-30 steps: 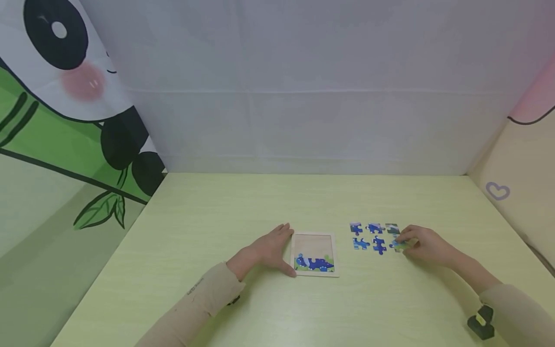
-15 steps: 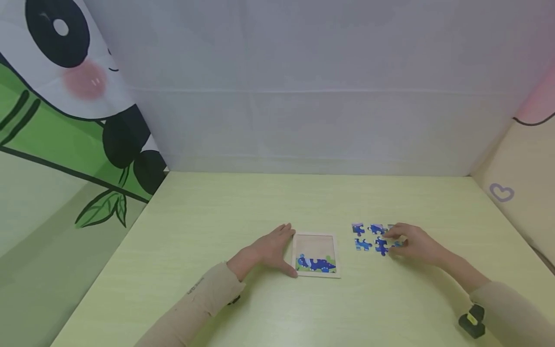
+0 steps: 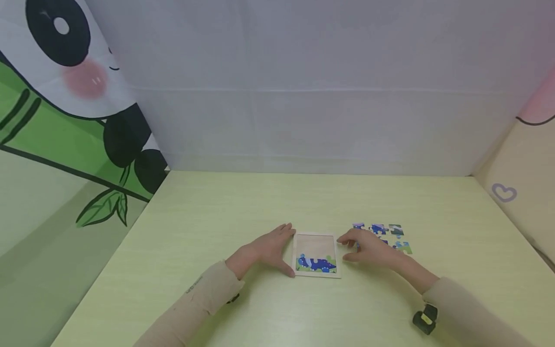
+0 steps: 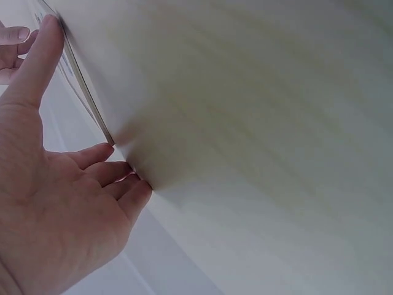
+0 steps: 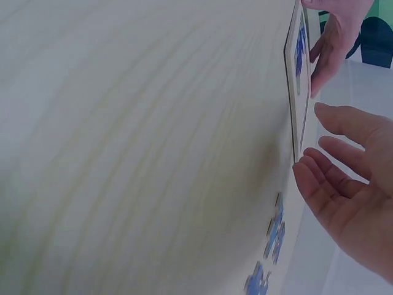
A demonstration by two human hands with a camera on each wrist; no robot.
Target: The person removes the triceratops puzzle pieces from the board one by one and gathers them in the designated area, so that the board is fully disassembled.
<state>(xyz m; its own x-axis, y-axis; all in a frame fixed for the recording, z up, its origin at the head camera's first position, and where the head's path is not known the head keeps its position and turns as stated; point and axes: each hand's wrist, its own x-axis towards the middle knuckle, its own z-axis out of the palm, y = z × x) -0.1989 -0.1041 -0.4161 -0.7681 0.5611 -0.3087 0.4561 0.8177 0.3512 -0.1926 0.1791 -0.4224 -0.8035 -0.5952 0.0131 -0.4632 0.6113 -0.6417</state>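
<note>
On the tabletop (image 3: 217,207), you have: one part-filled puzzle frame (image 3: 316,244), your left grip (image 3: 272,248) spread unclasped at its left edge, best held steady; your right grip (image 3: 370,247), loosely parted, nothing seen in it, partly hiding loose pieces (image 3: 396,229) best pinched by their edges.

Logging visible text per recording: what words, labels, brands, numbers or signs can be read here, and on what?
No text is readable.
Left sleeve: dark marking, perhaps lettering, too small and blurred to read.
Puzzle pieces and wooden frame: no text visible.
Right side panel: heart outline, no words.
</note>
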